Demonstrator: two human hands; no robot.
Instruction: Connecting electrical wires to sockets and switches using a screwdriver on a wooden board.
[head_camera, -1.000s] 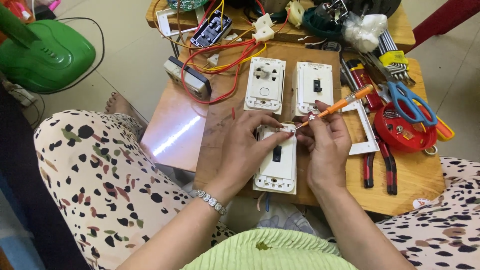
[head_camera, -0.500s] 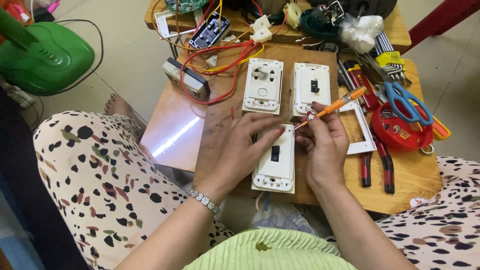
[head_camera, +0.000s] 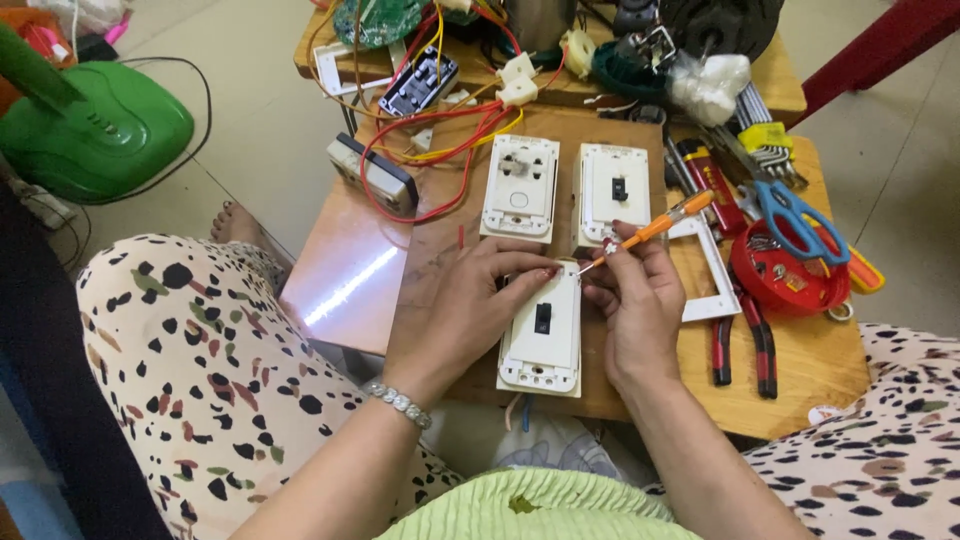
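A white wall switch unit (head_camera: 543, 330) with a black rocker lies on the small wooden table (head_camera: 790, 385) in front of me. My left hand (head_camera: 465, 310) grips its left side, fingertips on its top edge. My right hand (head_camera: 636, 300) holds an orange-handled screwdriver (head_camera: 655, 229) with the tip at the unit's top right corner. Two more white plates, a socket (head_camera: 520, 187) and a switch (head_camera: 613, 196), lie just beyond.
Red and yellow wires (head_camera: 450, 140) run to a grey switch box (head_camera: 373, 173) at the back left. Blue scissors (head_camera: 790, 215), a red round tin (head_camera: 790, 270), red pliers (head_camera: 745, 340), hex keys (head_camera: 765, 130) and a white frame (head_camera: 710, 275) lie right. A green fan base (head_camera: 95, 130) stands on the floor.
My hands and the switch unit stay almost still. My left fingertips have shifted a little along the unit's top edge, and the screwdriver tip stays at the corner.
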